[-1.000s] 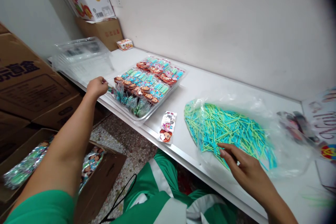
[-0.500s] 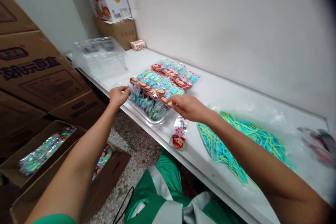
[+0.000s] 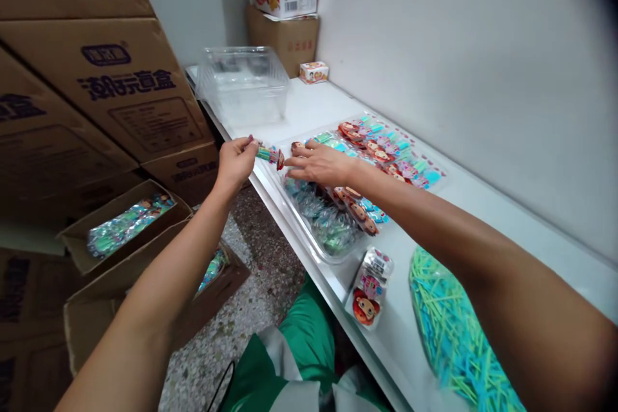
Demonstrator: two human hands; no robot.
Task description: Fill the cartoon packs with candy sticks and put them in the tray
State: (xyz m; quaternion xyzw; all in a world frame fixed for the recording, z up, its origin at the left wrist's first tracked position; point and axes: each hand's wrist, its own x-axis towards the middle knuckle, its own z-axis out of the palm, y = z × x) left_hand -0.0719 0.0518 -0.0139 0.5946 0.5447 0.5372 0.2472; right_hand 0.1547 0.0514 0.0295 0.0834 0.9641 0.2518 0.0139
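My left hand point(image 3: 236, 159) is closed on a small candy packet point(image 3: 270, 154) with a cartoon face, held just off the near left corner of a clear plastic tray point(image 3: 309, 241). The tray is filled with rows of the same packets point(image 3: 381, 148). My right hand point(image 3: 318, 164) lies over the tray's left end with its fingers stretched towards the held packet, holding nothing that I can see. One loose packet point(image 3: 367, 290) lies on the white table point(image 3: 313, 103) near its front edge. A clear bag of blue and green sticks point(image 3: 454, 335) lies to the right under my right forearm.
A stack of empty clear trays point(image 3: 244, 80) stands at the table's far left, with a small box point(image 3: 313, 71) and cartons point(image 3: 284, 9) behind. Large cardboard boxes point(image 3: 111, 84) are stacked on the left. Open boxes point(image 3: 125, 225) with packets sit on the floor.
My right hand left the bag of sticks and reached across to the tray's left end. My left hand lifted a packet off the tray corner. The view swung left.
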